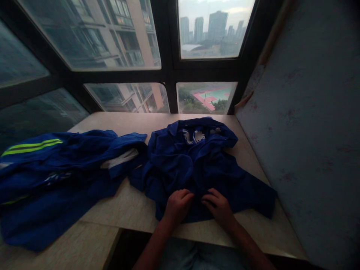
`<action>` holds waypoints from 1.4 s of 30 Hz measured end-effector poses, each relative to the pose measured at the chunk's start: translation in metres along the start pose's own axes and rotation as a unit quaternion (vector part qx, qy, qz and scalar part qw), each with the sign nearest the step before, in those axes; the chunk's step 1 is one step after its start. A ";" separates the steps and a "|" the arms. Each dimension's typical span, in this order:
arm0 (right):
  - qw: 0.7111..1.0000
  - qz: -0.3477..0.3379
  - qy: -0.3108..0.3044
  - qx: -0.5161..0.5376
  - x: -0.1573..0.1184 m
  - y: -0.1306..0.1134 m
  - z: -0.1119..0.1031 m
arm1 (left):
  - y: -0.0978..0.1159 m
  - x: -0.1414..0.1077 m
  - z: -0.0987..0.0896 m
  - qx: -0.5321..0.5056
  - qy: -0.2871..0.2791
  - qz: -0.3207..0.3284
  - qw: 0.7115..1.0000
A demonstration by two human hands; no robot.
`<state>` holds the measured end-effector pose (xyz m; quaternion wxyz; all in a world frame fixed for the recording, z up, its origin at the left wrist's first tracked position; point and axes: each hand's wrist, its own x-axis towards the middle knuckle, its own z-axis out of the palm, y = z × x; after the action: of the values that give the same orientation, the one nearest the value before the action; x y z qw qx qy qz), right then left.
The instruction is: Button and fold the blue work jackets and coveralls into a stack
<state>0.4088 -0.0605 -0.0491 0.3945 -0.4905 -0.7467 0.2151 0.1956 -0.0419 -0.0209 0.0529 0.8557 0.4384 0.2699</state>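
As both hands [177,206] [219,208] touch blue jacket [168,168], striped garment [75,191] left, wall [306,123] right

Blue jacket [208,168], striped garment [75,165] on windowsill [135,210].

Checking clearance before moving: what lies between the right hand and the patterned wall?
In the head view: the blue garment, its sleeve reaching across the pale ledge almost to the wall.
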 end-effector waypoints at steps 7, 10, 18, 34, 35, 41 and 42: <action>0.998 -0.012 0.052 0.024 0.003 -0.005 -0.003 | 0.012 0.004 -0.008 0.051 0.035 0.043 0.997; 0.998 -0.019 0.063 0.016 0.003 -0.005 -0.003 | 0.014 0.006 -0.011 0.070 0.022 0.053 0.996; 0.998 -0.032 0.044 0.016 0.003 -0.006 -0.004 | 0.012 0.003 -0.006 0.091 -0.038 0.037 0.994; 0.999 -0.027 0.044 -0.011 -0.001 -0.003 0.000 | 0.018 0.003 -0.005 0.046 -0.040 -0.027 0.998; 0.999 -0.027 0.045 -0.012 -0.001 -0.003 0.000 | 0.017 0.004 -0.004 0.046 -0.039 -0.030 0.998; 0.999 -0.028 0.044 -0.013 0.001 -0.005 -0.002 | 0.022 0.006 -0.004 0.029 -0.037 -0.025 0.999; 0.998 -0.027 0.048 -0.014 0.001 -0.005 -0.002 | 0.023 0.006 -0.004 0.026 -0.036 -0.020 0.999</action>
<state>0.4075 -0.0616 -0.0441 0.4280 -0.4857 -0.7429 0.1702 0.2130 -0.0521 -0.0077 0.0517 0.8571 0.4601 0.2260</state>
